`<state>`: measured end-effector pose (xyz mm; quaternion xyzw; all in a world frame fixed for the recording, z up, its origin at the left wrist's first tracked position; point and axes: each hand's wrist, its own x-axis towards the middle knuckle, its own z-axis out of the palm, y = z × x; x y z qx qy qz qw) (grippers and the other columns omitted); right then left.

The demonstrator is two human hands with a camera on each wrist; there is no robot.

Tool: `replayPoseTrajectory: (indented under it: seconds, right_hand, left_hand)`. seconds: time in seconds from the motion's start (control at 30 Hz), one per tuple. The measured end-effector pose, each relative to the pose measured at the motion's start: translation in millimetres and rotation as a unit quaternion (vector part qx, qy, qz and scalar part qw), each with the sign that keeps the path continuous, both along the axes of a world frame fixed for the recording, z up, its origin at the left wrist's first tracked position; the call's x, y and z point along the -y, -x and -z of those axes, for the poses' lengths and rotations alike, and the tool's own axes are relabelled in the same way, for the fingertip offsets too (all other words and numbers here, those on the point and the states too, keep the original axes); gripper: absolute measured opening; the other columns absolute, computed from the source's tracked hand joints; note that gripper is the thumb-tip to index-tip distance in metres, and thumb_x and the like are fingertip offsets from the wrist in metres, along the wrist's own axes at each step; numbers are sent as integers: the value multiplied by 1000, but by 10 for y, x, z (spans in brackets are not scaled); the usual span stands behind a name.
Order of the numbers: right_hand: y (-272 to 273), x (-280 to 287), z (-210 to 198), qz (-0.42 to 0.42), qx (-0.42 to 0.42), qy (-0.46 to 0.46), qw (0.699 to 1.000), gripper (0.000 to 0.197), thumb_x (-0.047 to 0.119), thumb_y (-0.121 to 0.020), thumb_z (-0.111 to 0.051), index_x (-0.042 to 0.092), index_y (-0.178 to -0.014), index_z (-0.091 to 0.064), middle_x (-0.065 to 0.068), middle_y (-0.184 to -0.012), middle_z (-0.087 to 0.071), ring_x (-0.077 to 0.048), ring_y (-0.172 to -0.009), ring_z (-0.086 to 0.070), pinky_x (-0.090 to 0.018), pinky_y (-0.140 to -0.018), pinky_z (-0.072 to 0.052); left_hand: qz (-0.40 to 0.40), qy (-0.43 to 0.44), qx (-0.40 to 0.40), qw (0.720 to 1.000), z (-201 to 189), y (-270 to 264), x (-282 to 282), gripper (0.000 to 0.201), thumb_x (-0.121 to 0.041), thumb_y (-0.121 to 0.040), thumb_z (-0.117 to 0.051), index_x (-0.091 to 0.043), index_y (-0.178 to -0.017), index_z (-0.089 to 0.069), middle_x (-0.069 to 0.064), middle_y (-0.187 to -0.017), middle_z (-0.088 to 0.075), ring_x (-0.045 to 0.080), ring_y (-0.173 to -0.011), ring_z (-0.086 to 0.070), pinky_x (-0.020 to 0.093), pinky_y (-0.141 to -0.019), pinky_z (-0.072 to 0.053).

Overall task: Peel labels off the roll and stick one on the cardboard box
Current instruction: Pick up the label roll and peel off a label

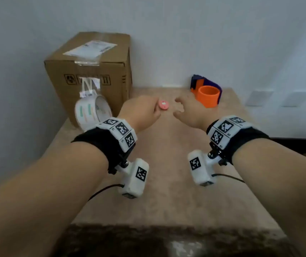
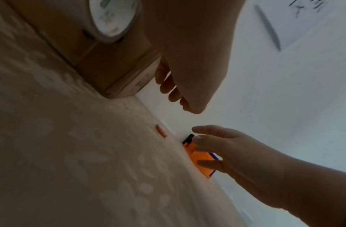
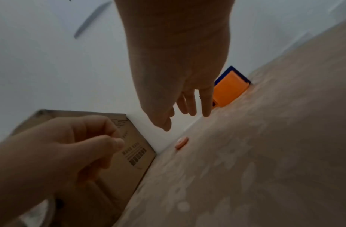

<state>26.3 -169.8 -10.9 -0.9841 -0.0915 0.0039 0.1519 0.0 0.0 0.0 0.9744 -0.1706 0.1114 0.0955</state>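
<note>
The brown cardboard box [image 1: 92,71] stands at the back left against the wall. The white label roll [image 1: 92,112] leans upright on its front face, and a strip of labels [image 1: 90,86] runs up from the roll onto that face. My left hand [image 1: 156,110] hovers right of the roll, fingers curled, thumb against the index finger [image 3: 113,138], with nothing visible between them. My right hand [image 1: 178,108] hovers beside it, fingers spread and empty. A small pink disc [image 1: 163,105] lies flat on the table between the two hands, touched by neither [image 3: 181,142].
An orange cup in a purple and orange holder [image 1: 208,95] stands at the back right by the wall. A beige patterned cloth [image 1: 167,182] covers the table. A printed shipping label [image 1: 91,49] is stuck on top of the box.
</note>
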Motion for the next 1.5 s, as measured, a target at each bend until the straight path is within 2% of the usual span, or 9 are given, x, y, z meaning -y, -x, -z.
replayPoseTrajectory:
  seconds: [0.23, 0.47, 0.77, 0.87, 1.0, 1.17, 1.27, 1.37, 1.5]
  right_hand:
    - [-273, -209, 28, 26, -16, 57, 998, 52, 52, -90, -34, 21, -126, -54, -12, -137, -55, -30, -126, -49, -43, -106, -38]
    - [-259, -403, 21, -19, -75, 2, 997, 38, 23, -102, -32, 11, -135, -48, -12, -143, -49, -28, -131, -45, -31, -106, -32]
    - [-25, -398, 50, 18, -87, -106, 990, 21, 7, -88, -59, 9, -107, -67, -13, -113, -68, -15, -76, -55, -18, -57, -42]
    - [126, -419, 11, 44, -87, -135, 986, 33, 8, -85, -63, 11, -118, -57, -9, -107, -63, -14, -69, -53, -6, -37, -40]
    - [286, -502, -26, 35, -77, -201, 976, 35, 10, -88, -62, 0, -121, -58, -18, -111, -67, -28, -92, -64, -35, -80, -56]
    - [443, -696, -333, -9, 23, -359, 933, 24, 16, -95, -56, 2, -112, -66, -4, -95, -64, -5, -68, -54, -5, -75, -50]
    - [475, -899, -514, -23, 39, -415, 909, 22, 17, -94, -57, 5, -110, -65, -1, -91, -64, -19, -88, -61, -45, -93, -54]
    - [532, -1062, -594, -51, 47, -417, 906, 8, 19, -95, -54, 20, -97, -61, 8, -85, -59, -17, -89, -59, -37, -86, -54]
    - [500, -1163, -549, -60, 69, -396, 914, 6, 20, -96, -53, 20, -99, -58, 2, -116, -45, -6, -107, -42, -22, -96, -32]
  left_hand:
    - [-21, -6, -20, 1000, 130, -187, -95, 20, -27, -86, -43, -11, -91, -55, 3, -81, -52, 27, -76, -53, 30, -61, -35]
    - [-15, 18, -21, 999, 123, -138, -123, 20, -26, -87, -43, -10, -88, -55, 4, -77, -55, 27, -73, -55, 31, -58, -38]
    - [-22, 93, 8, 995, -24, 74, -227, 14, -23, -85, -46, -12, -86, -55, 4, -81, -60, 23, -77, -57, 34, -64, -44]
    - [-13, 117, 42, 992, -159, 186, -219, 14, -23, -85, -47, -12, -87, -55, 2, -79, -58, 23, -76, -57, 34, -66, -45]
    - [5, 163, 108, 981, -366, 379, -310, 18, -23, -88, -46, -10, -89, -57, 4, -80, -62, 20, -74, -57, 34, -65, -47]
    - [21, 152, 197, 968, -525, 547, -681, 17, -24, -88, -47, -11, -89, -58, 1, -84, -55, 14, -77, -50, 26, -68, -43]
    - [-64, 197, 232, 951, -504, 517, -977, 16, -22, -86, -48, -10, -90, -59, -2, -92, -50, 10, -87, -44, 21, -76, -36]
    - [-163, 311, 198, 915, -411, 478, -1189, 22, -22, -83, -51, -11, -101, -56, 5, -114, -45, 15, -107, -41, 24, -95, -35]
    - [-206, 415, 76, 883, -264, 476, -1350, 44, -31, -77, -57, -23, -119, -44, 2, -136, -28, 22, -128, -32, 43, -112, -29]
